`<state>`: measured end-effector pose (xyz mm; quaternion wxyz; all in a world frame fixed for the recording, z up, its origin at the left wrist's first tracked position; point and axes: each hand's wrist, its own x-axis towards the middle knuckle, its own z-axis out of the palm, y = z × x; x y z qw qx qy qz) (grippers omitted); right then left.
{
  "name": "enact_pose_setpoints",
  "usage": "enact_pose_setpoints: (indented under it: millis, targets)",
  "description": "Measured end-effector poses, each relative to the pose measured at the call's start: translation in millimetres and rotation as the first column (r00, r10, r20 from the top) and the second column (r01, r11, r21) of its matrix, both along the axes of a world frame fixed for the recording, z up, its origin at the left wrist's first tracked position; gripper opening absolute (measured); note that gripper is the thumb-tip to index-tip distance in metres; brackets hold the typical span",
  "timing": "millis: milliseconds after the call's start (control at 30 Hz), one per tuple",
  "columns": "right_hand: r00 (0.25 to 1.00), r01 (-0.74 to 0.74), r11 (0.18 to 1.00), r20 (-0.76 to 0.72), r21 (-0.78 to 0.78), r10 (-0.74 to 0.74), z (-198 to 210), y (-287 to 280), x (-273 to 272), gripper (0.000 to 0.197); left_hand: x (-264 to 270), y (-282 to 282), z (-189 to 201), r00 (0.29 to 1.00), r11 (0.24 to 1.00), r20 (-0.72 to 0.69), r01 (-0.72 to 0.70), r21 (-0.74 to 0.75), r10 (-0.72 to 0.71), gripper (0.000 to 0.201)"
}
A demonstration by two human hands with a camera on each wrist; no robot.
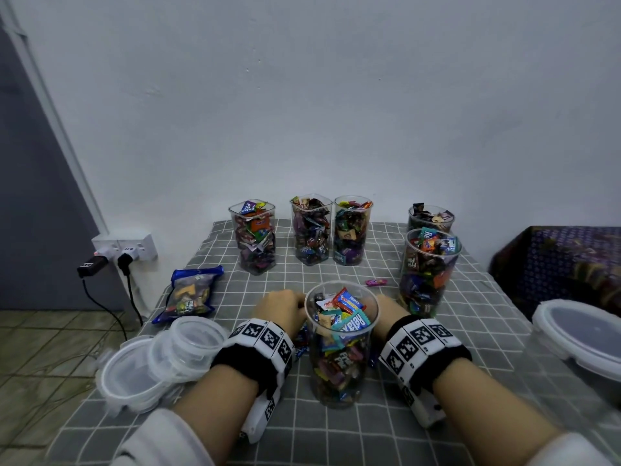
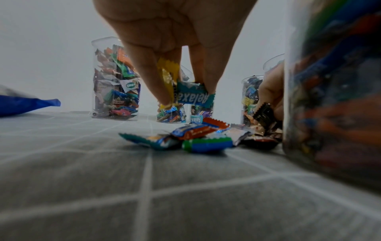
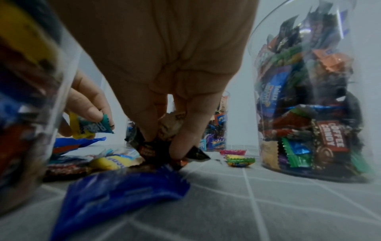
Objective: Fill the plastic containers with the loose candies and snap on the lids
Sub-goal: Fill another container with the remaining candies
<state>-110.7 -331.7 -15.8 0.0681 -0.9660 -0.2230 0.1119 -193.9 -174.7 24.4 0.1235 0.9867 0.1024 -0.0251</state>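
With six clear plastic containers (image 1: 341, 344) nearly full and unlidded, your left hand (image 2: 175, 48) and right hand (image 3: 164, 68) pinch wrapped loose candies (image 2: 198, 138) at mid-frame; the clear lids (image 1: 161, 361) wait lower left.

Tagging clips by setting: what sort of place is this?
Probably a room in a home, not a workshop: a grid-patterned tablecloth, a plain painted wall with a socket strip, and a tiled floor.

We are reaching both forearms forward, wrists banded. Our left hand (image 2: 175, 48) is pointing its fingers down, tips pinching together; our right hand (image 3: 164, 73) is doing likewise, fingertips (image 3: 179, 151) closing low against the surface.
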Motion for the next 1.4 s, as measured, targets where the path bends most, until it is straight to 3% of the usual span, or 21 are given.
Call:
enact_pose_setpoints:
  millis: [133, 300, 400, 533, 667, 767, 867, 1033, 1167, 1400]
  targets:
    - [0.997, -0.033, 0.999, 0.067, 0.0, 0.033, 12, -5, -8, 0.029, -2, -2, 3, 0.999, 1.0, 0.011, -0.03, -0.008, 0.031, 0.029]
    - [0.996, 0.055, 0.966, 0.05, 0.254, -0.069, 15, -16, -15, 0.025, -1, 0, 0, 0.998, 1.0, 0.054, 0.009, 0.018, -0.01, 0.029]
    - [0.99, 0.125, 0.897, 0.003, 0.424, -0.139, 26, -26, -21, 0.008, -1, 1, -3, 0.996, 0.999, 0.08, 0.023, 0.035, -0.026, 0.029]
    - [0.986, 0.133, 0.791, -0.001, 0.597, -0.165, 52, -39, -29, 0.027, 0, 2, -4, 0.994, 0.999, 0.105, 0.038, 0.039, -0.042, 0.03]
    - [0.991, 0.063, 0.626, 0.024, 0.777, -0.13, 85, -41, -44, 0.014, 0, 3, -6, 0.994, 0.998, 0.104, 0.039, 0.039, -0.043, 0.03]
    - [0.991, -0.032, 0.564, 0.101, 0.825, -0.091, 99, -38, -54, 0.021, 1, 3, -8, 0.993, 0.999, 0.108, 0.035, 0.028, -0.038, 0.029]
    - [0.988, -0.095, 0.591, 0.147, 0.801, -0.039, 106, -33, -67, 0.015, 0, 2, -7, 0.992, 1.0, 0.122, 0.024, 0.015, -0.025, 0.028]
    - [0.976, -0.188, 0.63, 0.218, 0.754, 0.03, 108, -25, -82, 0.036, 1, 4, -9, 0.989, 1.0, 0.144, 0.02, -0.013, -0.018, 0.028]
    - [0.958, -0.253, 0.683, 0.275, 0.685, 0.079, 106, -20, -91, 0.039, 2, 6, -10, 0.988, 0.999, 0.153, 0.031, -0.017, -0.028, 0.028]
    - [0.945, -0.298, 0.739, 0.297, 0.604, 0.139, 98, -13, -96, 0.012, 3, 8, -11, 0.987, 0.999, 0.152, 0.046, -0.002, -0.045, 0.028]
